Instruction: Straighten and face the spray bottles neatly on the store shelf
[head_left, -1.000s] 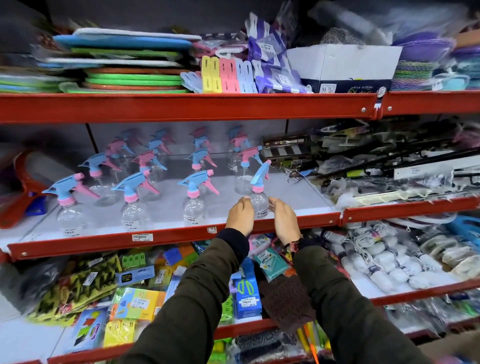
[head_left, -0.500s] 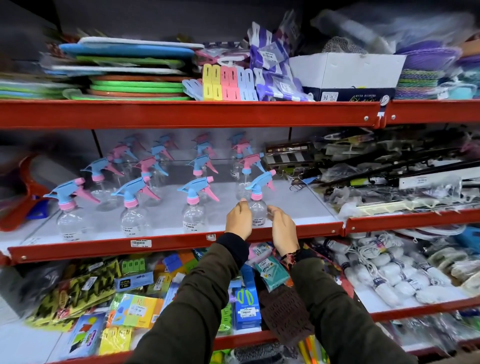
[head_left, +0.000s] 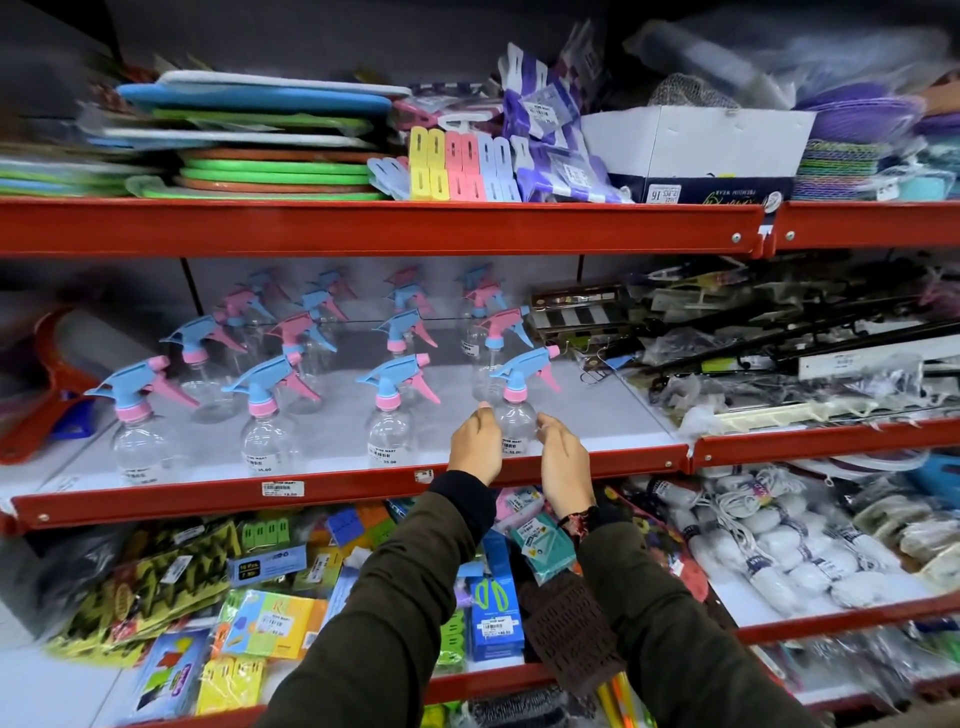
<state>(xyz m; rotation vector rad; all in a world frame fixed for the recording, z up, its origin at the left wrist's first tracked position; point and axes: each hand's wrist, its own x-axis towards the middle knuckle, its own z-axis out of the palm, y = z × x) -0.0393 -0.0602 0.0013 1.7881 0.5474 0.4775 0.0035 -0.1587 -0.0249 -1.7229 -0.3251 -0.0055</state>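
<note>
Clear spray bottles with blue and pink trigger heads stand in rows on the middle shelf (head_left: 597, 415), which has a red front rail. The rightmost front bottle (head_left: 517, 415) is upright, its blue nozzle pointing left. My left hand (head_left: 475, 447) presses its left side and my right hand (head_left: 563, 460) its right side, fingers curled around the clear body. Three more front bottles stand to the left: one (head_left: 387, 428), another (head_left: 265, 434) and the far-left one (head_left: 137, 439), nozzles all pointing left. Behind them are several more bottles (head_left: 400, 335), some with pink heads.
The red rail of the upper shelf (head_left: 363, 226) hangs low over the bottles. Bagged black hardware (head_left: 779, 353) crowds the shelf to the right of a divider. A red plastic item (head_left: 47, 364) lies at far left. Packaged goods (head_left: 270, 623) fill the shelf below.
The held bottle's trigger head has turned from tilted and pointing up-right to level with its nozzle pointing left, like its neighbours. Both hands stayed on the bottle.
</note>
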